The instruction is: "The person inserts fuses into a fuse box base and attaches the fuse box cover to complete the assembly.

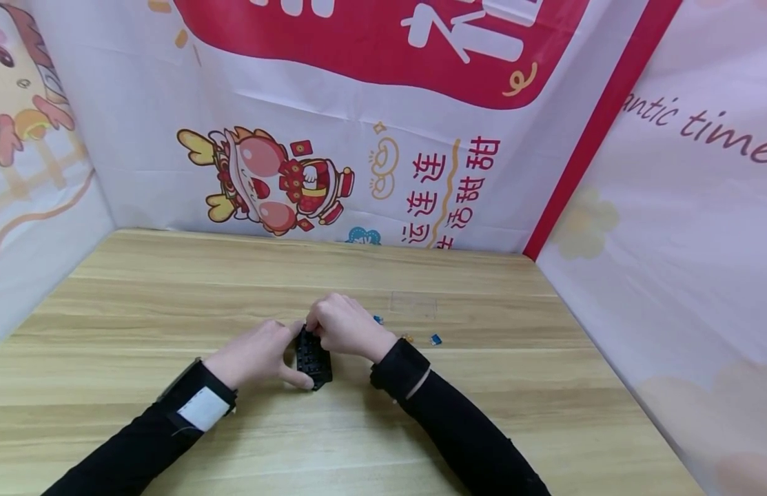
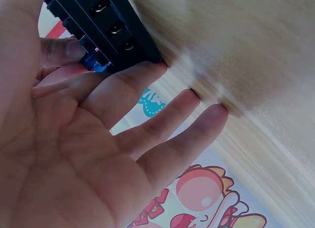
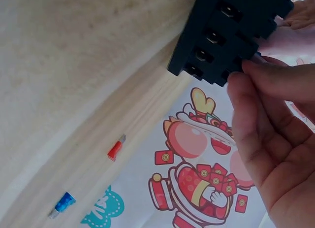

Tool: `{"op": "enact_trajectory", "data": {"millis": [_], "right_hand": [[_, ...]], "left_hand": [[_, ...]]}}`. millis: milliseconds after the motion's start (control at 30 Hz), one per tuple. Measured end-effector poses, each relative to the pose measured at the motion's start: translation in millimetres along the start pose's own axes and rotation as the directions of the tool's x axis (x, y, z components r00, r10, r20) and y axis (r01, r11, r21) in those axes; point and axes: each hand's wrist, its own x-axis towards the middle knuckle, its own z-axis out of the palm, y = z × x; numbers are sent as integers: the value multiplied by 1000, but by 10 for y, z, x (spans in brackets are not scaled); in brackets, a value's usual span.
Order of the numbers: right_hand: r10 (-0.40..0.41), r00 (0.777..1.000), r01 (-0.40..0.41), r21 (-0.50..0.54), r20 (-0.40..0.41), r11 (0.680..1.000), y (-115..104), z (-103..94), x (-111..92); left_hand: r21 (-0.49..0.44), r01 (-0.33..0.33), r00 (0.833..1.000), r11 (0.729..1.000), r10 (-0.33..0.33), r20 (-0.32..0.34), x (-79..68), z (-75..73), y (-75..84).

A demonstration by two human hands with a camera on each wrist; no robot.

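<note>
A black fuse box point(image 1: 311, 358) with rows of slots stands on the table in front of me. My left hand point(image 1: 257, 355) grips it from the left, thumb at its near end and a finger at the far end. The left wrist view shows the other left fingers point(image 2: 179, 142) stretched out beside it. My right hand point(image 1: 349, 325) is over the box's far end, thumb and forefinger pinched together at its top. A small blue blade fuse point(image 2: 96, 64) shows between the right fingertips and the box; the fingers hide most of it.
To the right lie a blue fuse point(image 1: 435, 339), another small blue piece point(image 1: 378, 319) and a yellowish piece point(image 1: 408, 338). A red fuse point(image 3: 116, 148) shows in the right wrist view. A clear flat rectangle point(image 1: 414, 304) lies farther back, before the printed cloth wall point(image 1: 333, 103).
</note>
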Motion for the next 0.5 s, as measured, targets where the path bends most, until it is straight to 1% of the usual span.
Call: {"op": "enact_trajectory", "data": {"millis": [100, 333, 500], "right_hand": [[6, 1000, -6, -13, 7, 1000, -2, -3, 0], [1, 999, -1, -12, 36, 1000, 10, -21, -3], [4, 999, -3, -17, 49, 1000, 20, -29, -3]], "left_hand": [[3, 5, 1000, 1000, -5, -3, -6, 5, 1], [0, -32, 999, 999, 32, -15, -14, -3, -1], [12, -21, 1000, 1000, 22, -17, -13, -2, -1]]}}
